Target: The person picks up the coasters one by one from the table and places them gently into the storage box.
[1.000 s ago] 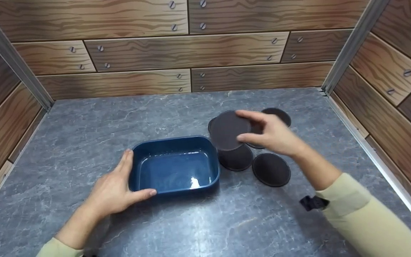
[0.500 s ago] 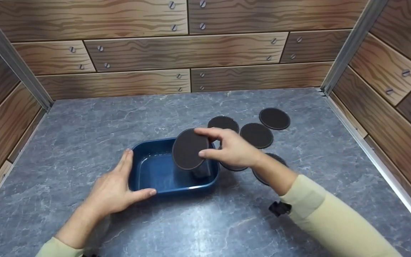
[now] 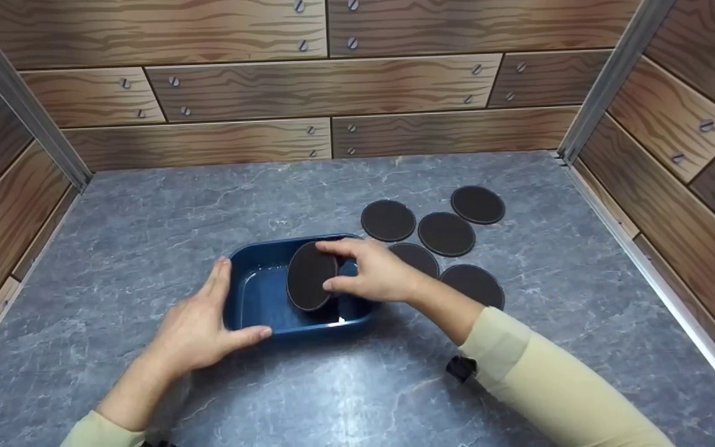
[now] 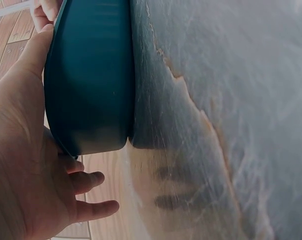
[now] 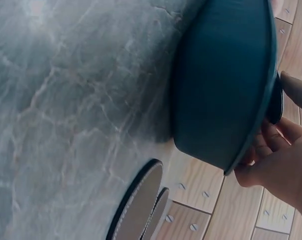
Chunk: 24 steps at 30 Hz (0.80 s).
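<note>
A dark round coaster (image 3: 308, 279) with a stitched edge is tilted inside the blue rectangular dish (image 3: 264, 295). My right hand (image 3: 379, 273) pinches its right edge between thumb and fingers, reaching in over the dish's right rim. In the right wrist view, part of the held coaster (image 5: 277, 102) shows above the dish rim. At the dish's near left corner rests my left hand (image 3: 190, 332), thumb along the front rim and fingers straight along the left side. Its lower fingers (image 4: 98, 210) stick out past the dish wall (image 4: 91, 75) in the left wrist view.
Several matching coasters lie flat on the grey marbled table right of the dish, including one at the far right (image 3: 478, 205) and another nearest the sleeve (image 3: 472, 285). My right forearm partly covers the nearer ones. Wood-patterned walls (image 3: 332, 87) enclose the table.
My right hand has carried the coaster leftward from above the other coasters, then down into the dish, tilting it more steeply. The left hand and the dish have stayed in place.
</note>
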Tool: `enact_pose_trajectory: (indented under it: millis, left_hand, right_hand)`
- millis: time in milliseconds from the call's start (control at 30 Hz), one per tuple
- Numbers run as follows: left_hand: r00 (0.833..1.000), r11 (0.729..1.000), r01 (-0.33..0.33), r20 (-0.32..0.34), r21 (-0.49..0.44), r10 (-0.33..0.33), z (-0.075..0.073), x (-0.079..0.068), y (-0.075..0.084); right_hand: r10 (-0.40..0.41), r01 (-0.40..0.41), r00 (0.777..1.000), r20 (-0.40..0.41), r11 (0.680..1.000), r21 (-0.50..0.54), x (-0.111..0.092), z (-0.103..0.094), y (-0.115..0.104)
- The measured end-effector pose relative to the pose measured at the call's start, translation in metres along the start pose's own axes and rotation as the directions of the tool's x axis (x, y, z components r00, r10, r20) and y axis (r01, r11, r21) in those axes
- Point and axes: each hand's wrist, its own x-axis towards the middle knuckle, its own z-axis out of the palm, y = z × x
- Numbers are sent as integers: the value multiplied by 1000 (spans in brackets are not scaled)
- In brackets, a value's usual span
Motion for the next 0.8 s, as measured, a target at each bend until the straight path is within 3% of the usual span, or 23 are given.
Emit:
enact_pose_trajectory:
  millis: [233,500,800]
  left_hand:
    - [1000,1000,2,3,-5,-2,-1,0,2]
    - [1000,1000,3,8,2,-3,-2,0,1]
    - [1000,1000,-5,12,4,5,-2,-1,1]
  right_hand:
    - [24,-15,998,63,990,-143,3,7,-1]
    - [60,-22,991,117,953,-303,3,13,1]
    - [62,-16,991,122,938,-347,3,18,2]
